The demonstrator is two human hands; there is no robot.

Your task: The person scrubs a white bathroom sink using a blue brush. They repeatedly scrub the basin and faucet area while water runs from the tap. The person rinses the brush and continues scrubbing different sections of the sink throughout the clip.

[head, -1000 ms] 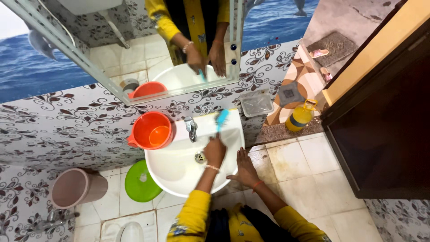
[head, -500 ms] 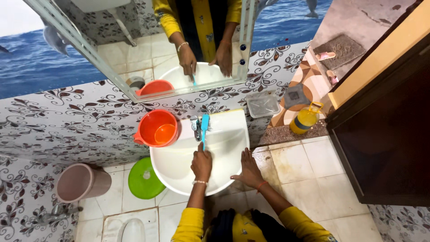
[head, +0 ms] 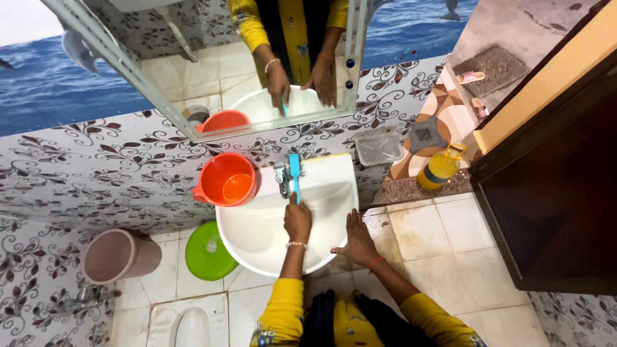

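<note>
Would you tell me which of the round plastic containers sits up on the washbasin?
The orange mug, beside the tap; the pinkish bucket stands on the floor.

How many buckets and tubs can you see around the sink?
2: an orange bucket sits on the sink's left edge, and a pink bucket stands on the floor, far left. The orange one also shows in the mirror.

The brush (head: 295, 175) handle disappears inside the left hand (head: 297, 220), so its lower end is hidden. The squat toilet (head: 191, 324) is cut off by the bottom edge, as are both yellow sleeves. The orange jug (head: 225, 180) covers part of the basin (head: 257, 238) rim. The tap (head: 281, 178) is too small to make out in detail. The mirror (head: 212, 77) runs off the top edge.
</note>
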